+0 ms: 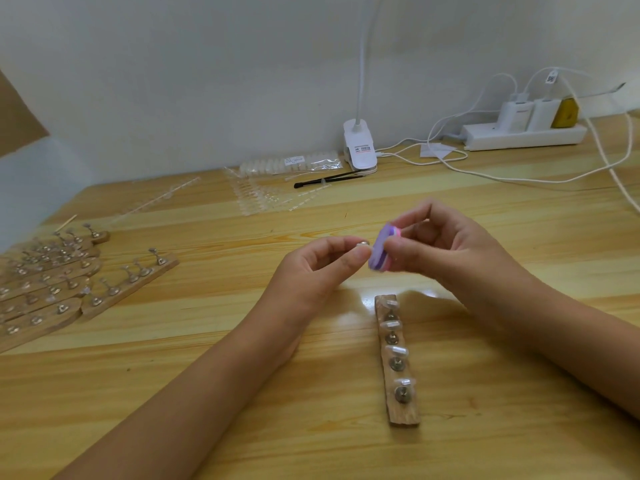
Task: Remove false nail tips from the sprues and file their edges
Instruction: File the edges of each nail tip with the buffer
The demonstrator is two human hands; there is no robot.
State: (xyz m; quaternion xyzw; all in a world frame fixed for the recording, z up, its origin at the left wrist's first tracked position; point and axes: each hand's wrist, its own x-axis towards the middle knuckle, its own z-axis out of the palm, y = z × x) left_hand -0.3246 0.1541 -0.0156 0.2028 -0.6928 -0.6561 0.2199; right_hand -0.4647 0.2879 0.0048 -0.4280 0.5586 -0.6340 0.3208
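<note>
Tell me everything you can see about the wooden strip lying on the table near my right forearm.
The wooden strip is a narrow, rough-edged slat of brown wood, lying flat on the table, its length running away from you, far end leaning slightly left. About four round metal studs run along it in a row, and a pale, glossy nail tip sits crosswise just beyond each. Its near end is bare. Apart from these, only the table touches it.

I see a pale yellow wooden table (242, 341) with a smooth varnish that throws glare beside the short brown wooden strip (403, 419), whose face looks rough and matt. Its round studs (401, 394) look like dull metal. The small translucent plastic nail tips (396, 350) on it have a pearly gloss. The purple-and-pink file block (382, 249) looks matt.
</note>
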